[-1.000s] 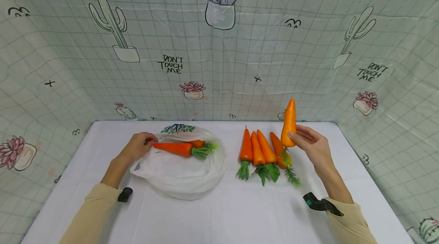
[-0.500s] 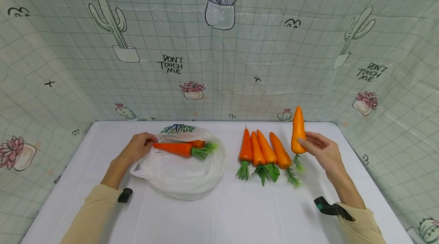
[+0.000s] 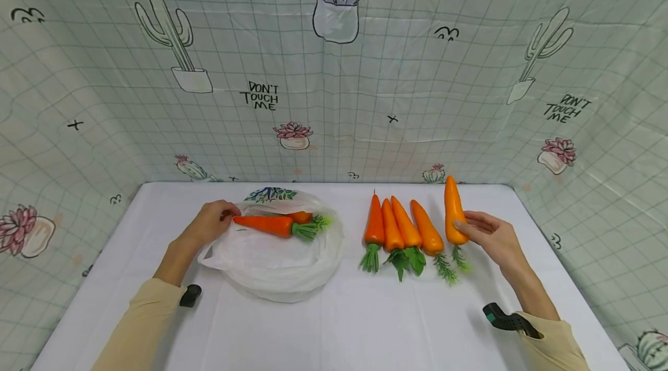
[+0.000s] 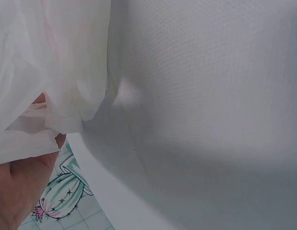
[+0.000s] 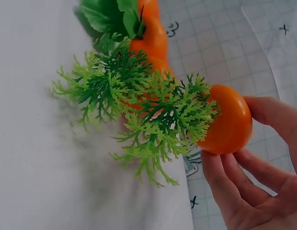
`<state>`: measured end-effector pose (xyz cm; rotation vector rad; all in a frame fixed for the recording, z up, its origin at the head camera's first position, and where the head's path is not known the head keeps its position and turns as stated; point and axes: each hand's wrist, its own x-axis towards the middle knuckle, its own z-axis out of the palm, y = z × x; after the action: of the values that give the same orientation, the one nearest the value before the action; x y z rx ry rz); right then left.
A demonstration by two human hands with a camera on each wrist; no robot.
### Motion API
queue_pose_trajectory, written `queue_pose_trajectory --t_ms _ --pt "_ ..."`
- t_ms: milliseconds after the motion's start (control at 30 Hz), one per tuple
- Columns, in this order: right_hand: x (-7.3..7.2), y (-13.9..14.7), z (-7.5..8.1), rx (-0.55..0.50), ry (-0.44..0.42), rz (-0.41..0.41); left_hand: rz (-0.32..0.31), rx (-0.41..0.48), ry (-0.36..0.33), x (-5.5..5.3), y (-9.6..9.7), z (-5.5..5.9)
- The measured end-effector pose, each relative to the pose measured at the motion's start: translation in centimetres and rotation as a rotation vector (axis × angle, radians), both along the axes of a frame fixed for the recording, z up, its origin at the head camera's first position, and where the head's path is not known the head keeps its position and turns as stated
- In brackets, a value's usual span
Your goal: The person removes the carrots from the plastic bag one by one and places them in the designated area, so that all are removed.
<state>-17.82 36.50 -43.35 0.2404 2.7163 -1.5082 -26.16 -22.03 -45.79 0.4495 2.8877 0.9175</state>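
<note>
On the right, my right hand [image 3: 493,237] pinches an orange carrot [image 3: 453,208] near its thick end, point up and feathery green top [image 5: 172,115] hanging down. It is right beside a row of several carrots [image 3: 428,229] lying on the table. My left hand [image 3: 209,224] grips the left edge of a white plastic bag [image 3: 266,275] that lies with its mouth spread. In the left wrist view, thin plastic [image 4: 66,67] covers most of the fingers. Two carrots lie at the bag: a red-orange one [image 3: 263,224] in front and another [image 3: 300,217] partly hidden behind it.
A white-covered table [image 3: 355,330] carries everything. Behind it hangs a grid-patterned cloth [image 3: 334,98] with plant drawings, meeting the table's back edge. The row of carrots lies between the bag and my right hand, leafy tops toward me.
My right hand has moved right and down with the carrot, from over the row's last carrot to beside it. The left hand and the bag have stayed still.
</note>
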Motion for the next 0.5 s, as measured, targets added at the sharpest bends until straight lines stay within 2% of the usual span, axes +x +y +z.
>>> queue_pose_trajectory --t_ms 233,500 --pt "-0.3 0.1 -0.7 0.064 -0.053 0.009 0.002 0.000 -0.010 0.1 0.0 0.1" --pt "-0.7 0.4 -1.7 0.074 -0.088 0.033 0.011 0.012 -0.028 0.1 0.1 0.2"
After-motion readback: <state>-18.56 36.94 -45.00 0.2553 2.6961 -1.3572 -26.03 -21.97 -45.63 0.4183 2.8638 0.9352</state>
